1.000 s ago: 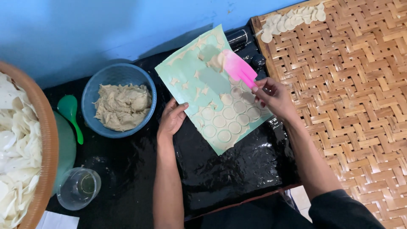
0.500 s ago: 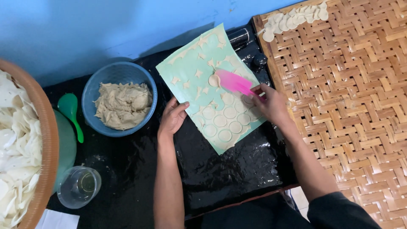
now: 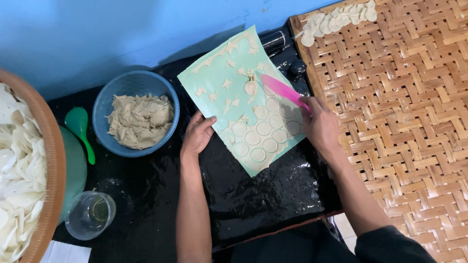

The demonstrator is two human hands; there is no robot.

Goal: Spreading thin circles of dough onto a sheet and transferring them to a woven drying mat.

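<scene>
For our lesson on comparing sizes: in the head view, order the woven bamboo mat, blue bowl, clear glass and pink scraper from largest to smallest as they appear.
1. Woven bamboo mat
2. Blue bowl
3. Pink scraper and clear glass: too alike to rank; the right hand covers the scraper's end.

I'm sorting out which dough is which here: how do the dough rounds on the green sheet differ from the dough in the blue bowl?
The dough rounds are thin, flat, neat circles; the dough in the bowl is a rough, thick lump.
The rounds lie in rows on the green sheet between both hands; the lump fills the blue bowl, left of the left hand.
The rounds look paler, the lump more tan. Both look like the same soft dough.
</scene>
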